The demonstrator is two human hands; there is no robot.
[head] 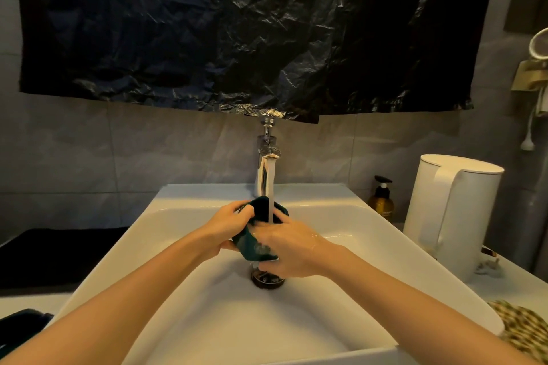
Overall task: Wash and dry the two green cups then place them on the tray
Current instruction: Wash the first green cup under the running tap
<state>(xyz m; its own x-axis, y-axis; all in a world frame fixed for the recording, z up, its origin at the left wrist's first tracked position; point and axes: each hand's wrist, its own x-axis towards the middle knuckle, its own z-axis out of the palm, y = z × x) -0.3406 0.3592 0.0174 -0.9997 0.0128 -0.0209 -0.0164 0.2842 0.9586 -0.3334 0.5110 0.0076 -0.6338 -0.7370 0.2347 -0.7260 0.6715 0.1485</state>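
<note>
A dark green cup [249,241] is tilted over the middle of the white sink [370,234], under the stream running from the chrome tap [264,169]. My left hand [228,224] grips the cup at its rim and left side. My right hand [292,246] wraps around its right side and base, wet from the water. A second dark green object, possibly the other cup [20,326], shows partly at the bottom left edge. A dark tray [56,252] lies on the counter to the left of the sink.
The drain [267,277] sits just below the hands. A white kettle [453,213] and an amber pump bottle [381,200] stand at the right. A patterned cloth [525,332] lies at the lower right. Black plastic sheeting [252,29] hangs over the wall above the tap.
</note>
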